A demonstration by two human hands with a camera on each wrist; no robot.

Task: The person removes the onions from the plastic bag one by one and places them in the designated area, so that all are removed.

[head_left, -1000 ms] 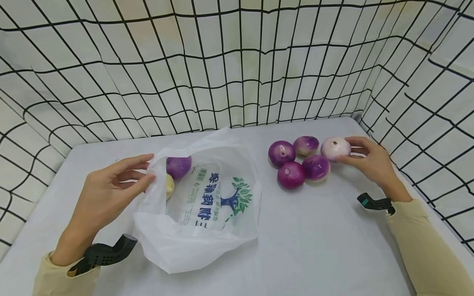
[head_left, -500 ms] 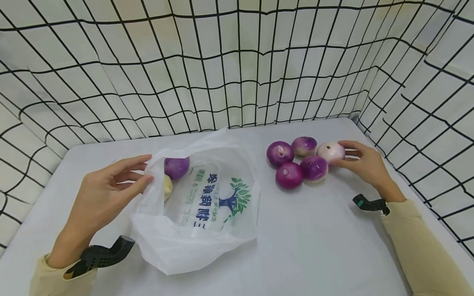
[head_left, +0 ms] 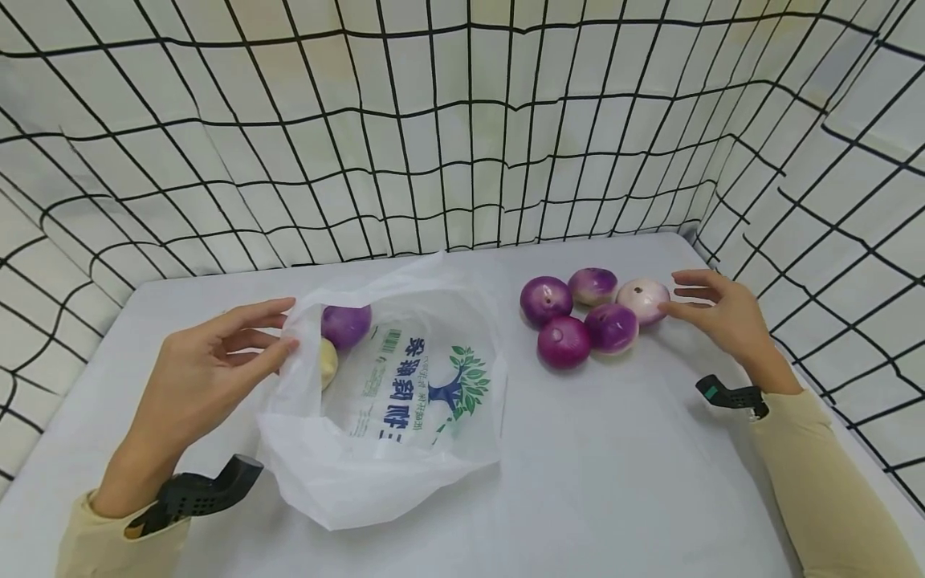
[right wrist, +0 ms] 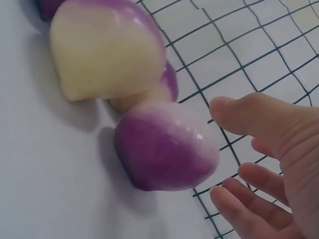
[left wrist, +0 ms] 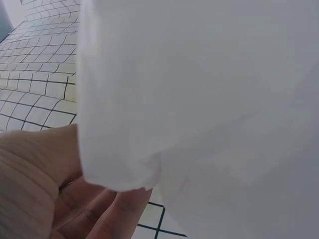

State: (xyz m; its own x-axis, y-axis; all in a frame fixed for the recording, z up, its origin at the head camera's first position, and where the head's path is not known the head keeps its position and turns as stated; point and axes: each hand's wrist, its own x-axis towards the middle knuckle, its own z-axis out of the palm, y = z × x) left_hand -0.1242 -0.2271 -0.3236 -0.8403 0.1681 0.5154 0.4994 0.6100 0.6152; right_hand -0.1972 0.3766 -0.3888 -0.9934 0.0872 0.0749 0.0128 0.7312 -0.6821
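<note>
A white plastic bag with a printed tree lies with its mouth wide apart. My left hand pinches its left rim; in the left wrist view, the bag hides some fingertips. Inside are a purple round vegetable and a cream-coloured one, partly covered by the rim. At the right, my right hand has its thumb and fingers spread beside a pale pink turnip-like vegetable. In the right wrist view, a small gap separates this vegetable from the fingers, and its underside is purple.
Several purple round vegetables sit close together left of the pale one, including a dark magenta one in front and a purple one behind it. A black wire grid borders the white table at back and sides.
My right hand has set the pale pink vegetable down close against the others and let go, then drawn back slightly to the right. The left hand has stayed on the bag's rim.
</note>
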